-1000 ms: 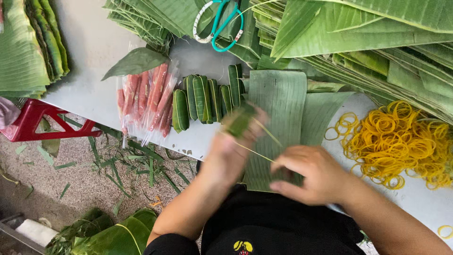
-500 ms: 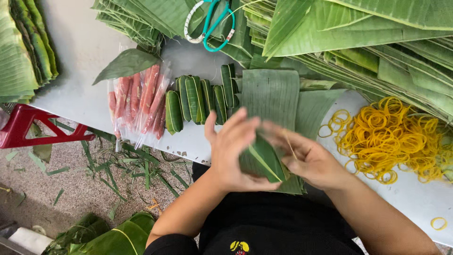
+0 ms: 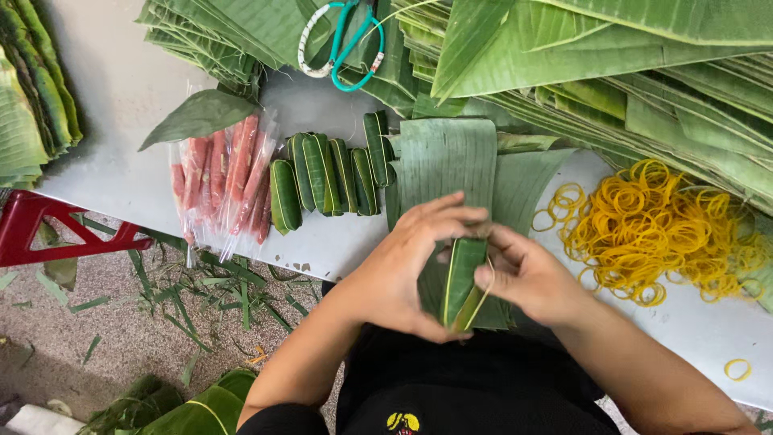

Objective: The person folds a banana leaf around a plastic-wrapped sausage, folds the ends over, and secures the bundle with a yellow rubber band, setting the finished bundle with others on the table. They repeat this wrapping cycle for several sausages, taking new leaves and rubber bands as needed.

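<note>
Leaf-wrapped roll (image 3: pixel 460 278) is held at the table edge (image 3: pixel 338 250), left hand (image 3: pixel 403 270) cupped round it, right hand (image 3: pixel 527 274) fingers closed on its side; wrap best kept tight while yellow band (image 3: pixel 481 294) is stretched over

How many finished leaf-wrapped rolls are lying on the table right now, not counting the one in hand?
6 leaf-wrapped rolls show: five side by side in a row right of the bag of sausages, one farther back against the flat banana leaf. More may hide under that leaf.
</note>
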